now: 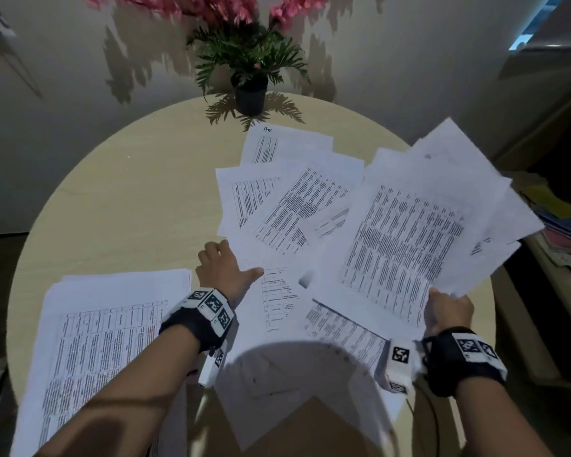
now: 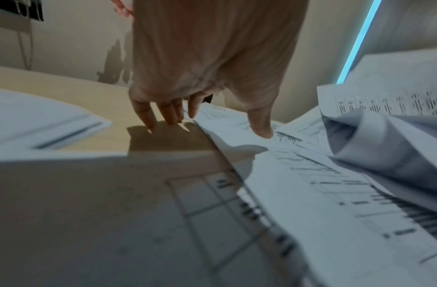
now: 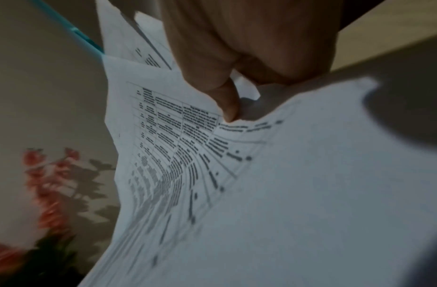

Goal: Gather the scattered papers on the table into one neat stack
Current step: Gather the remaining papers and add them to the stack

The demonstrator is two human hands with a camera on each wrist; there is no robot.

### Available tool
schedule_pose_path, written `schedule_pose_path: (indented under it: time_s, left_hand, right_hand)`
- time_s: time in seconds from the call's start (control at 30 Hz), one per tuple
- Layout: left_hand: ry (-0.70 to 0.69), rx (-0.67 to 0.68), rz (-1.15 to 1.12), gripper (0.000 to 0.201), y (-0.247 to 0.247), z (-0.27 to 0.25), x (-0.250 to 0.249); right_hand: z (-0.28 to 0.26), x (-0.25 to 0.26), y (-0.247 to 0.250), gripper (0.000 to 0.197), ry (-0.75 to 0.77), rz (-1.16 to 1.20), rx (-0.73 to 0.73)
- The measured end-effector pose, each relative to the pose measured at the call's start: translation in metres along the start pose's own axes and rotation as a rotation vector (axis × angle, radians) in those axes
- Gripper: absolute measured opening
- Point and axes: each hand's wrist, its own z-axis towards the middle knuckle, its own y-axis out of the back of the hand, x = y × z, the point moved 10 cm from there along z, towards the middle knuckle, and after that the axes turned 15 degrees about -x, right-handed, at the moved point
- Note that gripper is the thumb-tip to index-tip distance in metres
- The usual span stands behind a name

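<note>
Printed sheets lie scattered over the right half of a round beige table [image 1: 129, 199]. My right hand [image 1: 447, 311] [image 3: 232, 108] grips the corner of a fanned bunch of papers [image 1: 409, 232] [image 3: 261, 194], held tilted above the table. My left hand [image 1: 226, 268] [image 2: 217, 124] is lower, at mid-table. Its fingertips [image 2: 173, 120] touch the bare wood at a sheet's edge, and its thumb rests on that sheet [image 1: 277, 301] [image 2: 286, 174]. A flatter pile of papers [image 1: 112, 324] [image 2: 40, 120] lies at the near left. More overlapping sheets [image 1: 294, 206] spread towards the far side.
A potted plant [image 1: 249, 90] with pink flowers stands at the table's far edge against the wall. At the right, beyond the table, a low shelf holds coloured folders [image 1: 557, 225]. A blank sheet [image 1: 294, 390] hangs over the near edge.
</note>
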Motion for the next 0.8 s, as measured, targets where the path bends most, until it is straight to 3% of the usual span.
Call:
schedule_pose_path:
  time_s: [0.13,0.27,0.37,0.43,0.5,0.57,0.67,0.73,0.8]
  left_hand:
    - [-0.056,-0.006,0.089,0.086,-0.003,-0.007,-0.018]
    - [-0.15,0.07,0.177,0.066,-0.02,-0.025,-0.032]
    - [-0.202,0.143,0.127,0.036,-0.029,-0.038,-0.042]
    - [-0.206,0.19,-0.04,0.023,-0.026,-0.04,-0.05]
    - [-0.116,0.161,-0.254,0.023,-0.01,-0.032,-0.048]
    - [0.013,0.029,-0.438,0.019,0.02,-0.016,-0.038]
    - [0.196,-0.166,-0.636,0.023,0.056,0.001,-0.008]
    - [0.316,-0.093,-0.73,0.02,0.051,0.001,0.006]
    - [0.37,0.181,-0.706,0.017,0.024,-0.018,0.003]
  right_hand:
    - [0.002,-0.008,-0.004,0.038,0.029,-0.231,0.046]
    - [0.007,-0.009,-0.01,0.003,0.126,-0.322,0.05]
    - [0.012,-0.013,-0.003,0.032,0.135,-0.339,0.02]
    - [0.012,-0.015,-0.005,0.035,0.123,-0.325,0.035]
    - [0.011,-0.017,-0.006,0.037,0.11,-0.299,0.048]
    - [0.015,-0.023,-0.005,0.044,0.087,-0.3,0.052]
    - [0.018,-0.031,-0.006,0.025,0.057,-0.322,0.069]
    - [0.008,-0.032,-0.015,0.02,0.059,-0.345,0.108]
    - [-0.01,-0.032,-0.031,0.026,0.084,-0.369,0.166]
